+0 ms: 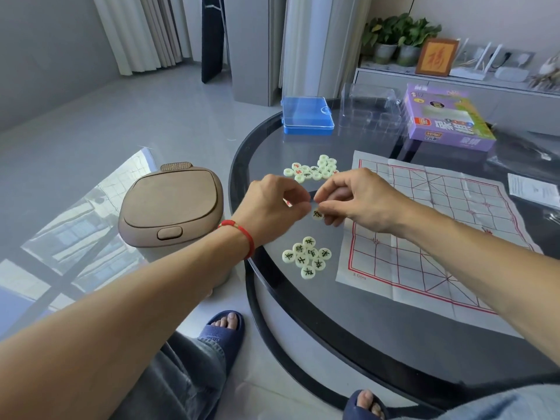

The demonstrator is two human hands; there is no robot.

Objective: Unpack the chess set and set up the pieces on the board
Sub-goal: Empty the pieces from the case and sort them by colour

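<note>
Both hands up over the glass table (303, 316), meeting in the middle: left hand (272, 204) pinching something small with a red mark, right hand (360, 198) curled around a pale disc piece (317, 214) with a dark character. Probably sorting by colour — black-lettered pile (306, 257) just below the hands, mixed pile (312, 169) just beyond the fingertips, several discs there face down. Paper board (424, 234) spread flat under and past the right wrist, not a single piece on it yet, so setup proper hasn't begun. Long axis of the board running away from the body, slanting off to the right. Purple box (448, 119) and clear tray (369, 110) parked far beyond the right hand — emptied, by the look of it.
</note>
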